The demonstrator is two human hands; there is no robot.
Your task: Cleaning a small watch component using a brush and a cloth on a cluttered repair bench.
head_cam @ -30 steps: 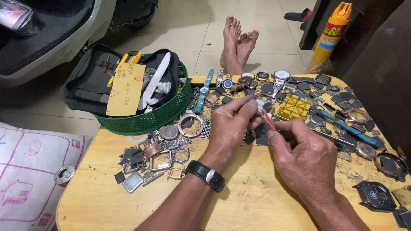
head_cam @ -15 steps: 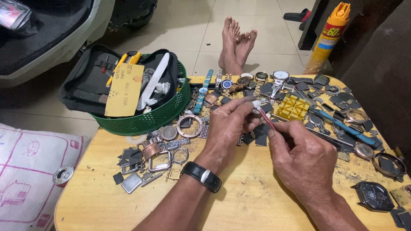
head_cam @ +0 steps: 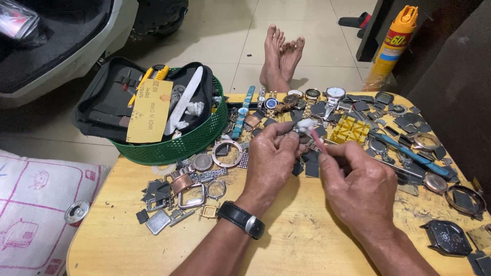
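Two hands: left hand (head_cam: 273, 156) pinches small white part (head_cam: 305, 125); right hand (head_cam: 358, 184) grips pink-tipped tool (head_cam: 318, 140)

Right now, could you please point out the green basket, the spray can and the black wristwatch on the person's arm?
green basket (head_cam: 169, 148), head view, front wall below the rim.
spray can (head_cam: 391, 48), head view, middle of its body.
black wristwatch (head_cam: 240, 219), head view, strap across the left wrist.
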